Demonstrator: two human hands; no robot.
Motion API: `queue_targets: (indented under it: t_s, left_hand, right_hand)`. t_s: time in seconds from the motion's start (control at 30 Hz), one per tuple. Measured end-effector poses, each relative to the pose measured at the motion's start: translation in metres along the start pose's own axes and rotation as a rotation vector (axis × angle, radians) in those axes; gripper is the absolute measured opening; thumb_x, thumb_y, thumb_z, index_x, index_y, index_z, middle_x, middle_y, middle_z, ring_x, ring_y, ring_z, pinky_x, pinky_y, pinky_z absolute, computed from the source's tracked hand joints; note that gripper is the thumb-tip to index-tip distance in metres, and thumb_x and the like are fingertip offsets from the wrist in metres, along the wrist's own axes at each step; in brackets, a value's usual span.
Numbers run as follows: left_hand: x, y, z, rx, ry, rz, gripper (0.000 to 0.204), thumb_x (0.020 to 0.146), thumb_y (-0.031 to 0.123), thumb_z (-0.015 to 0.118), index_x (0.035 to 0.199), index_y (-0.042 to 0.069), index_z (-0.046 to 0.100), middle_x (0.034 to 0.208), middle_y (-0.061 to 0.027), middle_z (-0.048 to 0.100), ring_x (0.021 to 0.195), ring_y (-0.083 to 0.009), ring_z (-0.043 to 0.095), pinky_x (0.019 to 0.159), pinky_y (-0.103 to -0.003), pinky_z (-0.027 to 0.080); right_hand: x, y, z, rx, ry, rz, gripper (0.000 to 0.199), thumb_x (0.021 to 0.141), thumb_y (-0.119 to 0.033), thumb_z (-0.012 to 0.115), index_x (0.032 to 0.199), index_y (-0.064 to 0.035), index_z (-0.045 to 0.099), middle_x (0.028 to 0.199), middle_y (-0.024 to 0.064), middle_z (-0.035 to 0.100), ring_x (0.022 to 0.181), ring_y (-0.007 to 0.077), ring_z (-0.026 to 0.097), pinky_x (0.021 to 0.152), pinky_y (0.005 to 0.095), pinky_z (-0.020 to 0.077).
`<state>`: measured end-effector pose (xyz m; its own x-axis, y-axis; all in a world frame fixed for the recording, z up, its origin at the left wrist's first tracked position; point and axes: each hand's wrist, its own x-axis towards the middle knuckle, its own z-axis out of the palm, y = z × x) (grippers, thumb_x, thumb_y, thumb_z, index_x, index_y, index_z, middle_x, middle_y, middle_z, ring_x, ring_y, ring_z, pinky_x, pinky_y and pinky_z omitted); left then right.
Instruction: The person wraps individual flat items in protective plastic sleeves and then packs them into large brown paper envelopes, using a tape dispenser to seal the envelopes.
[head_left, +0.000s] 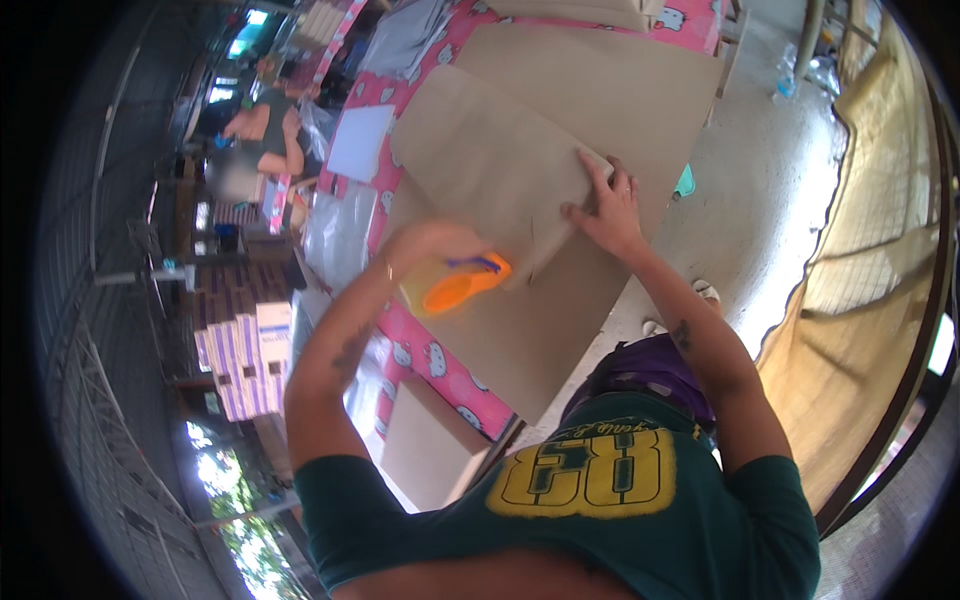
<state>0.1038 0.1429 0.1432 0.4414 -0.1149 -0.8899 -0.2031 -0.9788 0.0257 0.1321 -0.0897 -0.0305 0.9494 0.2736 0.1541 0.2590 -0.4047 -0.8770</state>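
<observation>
Brown paper sheets (pixel 470 120) lie layered on the table, the upper one folded over, with a crease or slit near its lower part. My right hand (pixel 610 205) presses on the folded sheet's right edge, fingers spread apart. Over the left side of the paper my left hand (pixel 435 242) is smeared by motion. It appears closed on an orange tool (pixel 465 285) with a rounded loop and a purple strip. The tool is also blurred, so its exact kind is unclear.
A pink patterned cloth (pixel 435 355) covers the table. White sheets (pixel 362 142) and clear plastic bags (pixel 338 235) lie along its left side. A flat cardboard stack (pixel 580 10) is at the far end. Another person (pixel 265 135) works at the left, near stacked boxes (pixel 240 360).
</observation>
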Motion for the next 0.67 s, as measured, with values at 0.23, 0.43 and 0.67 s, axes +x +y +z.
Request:
queue_targets:
  t_s: [0.23,0.43,0.67]
  left_hand:
    - [-0.027,-0.092,0.124,0.308,-0.091,-0.405,0.03,0.086,0.035,0.058,0.097,0.013,0.074,0.104,-0.0119,0.072,0.093,-0.0351,0.068,0.076,-0.043,0.055]
    - [-0.039,-0.008,0.185,-0.407,0.663,-0.905,0.065,0.089,0.04,0.062,0.147,0.021,0.04,0.107,-0.0245,0.064,0.097,-0.0421,0.065,0.079,-0.052,0.052]
    - [0.064,0.081,0.267,-0.32,1.087,-1.265,0.079,0.089,0.039,0.066,0.154,0.019,0.028,0.152,-0.022,0.032,0.141,-0.041,0.032,0.111,-0.067,0.02]
  right_hand:
    - [-0.003,-0.006,-0.01,0.061,-0.146,-0.022,0.092,0.076,-0.05,0.073,0.153,-0.0301,0.026,0.151,0.0267,0.025,0.139,0.0396,0.031,0.115,0.059,0.0192]
    - [0.015,-0.015,0.003,-0.677,-0.221,-0.498,0.086,0.086,-0.044,0.063,0.152,-0.0038,0.026,0.155,0.026,0.025,0.145,0.0369,0.025,0.116,0.0582,0.0161]
    - [-0.033,-0.061,0.068,-0.415,-0.755,-0.845,0.094,0.088,-0.053,0.056,0.15,0.0089,0.021,0.16,0.0214,0.02,0.15,0.0349,0.012,0.12,0.0563,0.0035]
